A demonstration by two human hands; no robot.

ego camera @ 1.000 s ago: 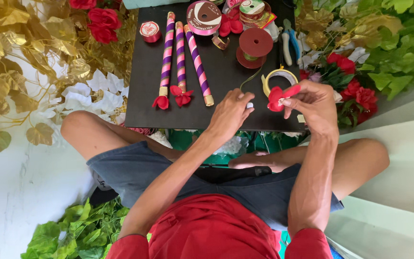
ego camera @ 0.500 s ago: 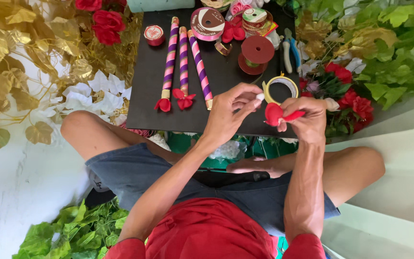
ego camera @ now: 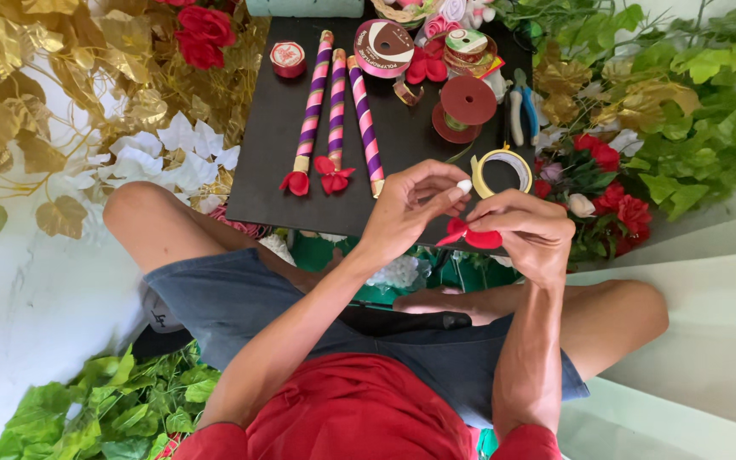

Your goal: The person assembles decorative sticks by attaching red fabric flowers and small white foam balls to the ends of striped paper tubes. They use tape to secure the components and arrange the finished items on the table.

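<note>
Both my left hand (ego camera: 411,209) and right hand (ego camera: 528,232) are pinching a red ribbon piece (ego camera: 470,237) at the black board's (ego camera: 274,162) near edge, yellow tape ring (ego camera: 502,170) just behind.

Striped sticks (ego camera: 336,106), pink-and-purple wrapped — three, side by side on black board (ego camera: 274,153). Red bows (ego camera: 332,177) at stick ends — two; third stick bare-ended. Red ribbon piece (ego camera: 473,237) between fingers — one. Hands — two: left hand (ego camera: 411,209), right hand (ego camera: 531,234). Tape ring (ego camera: 504,170), yellow-rimmed — one. Dark red spool (ego camera: 463,109) — one. Small red-and-white roll (ego camera: 287,58) — one. Large round ribbon reel (ego camera: 383,47) — one. Pliers (ego camera: 517,111), blue-handled — one pair. Further rolls at board's far edge — count unclear.
</note>
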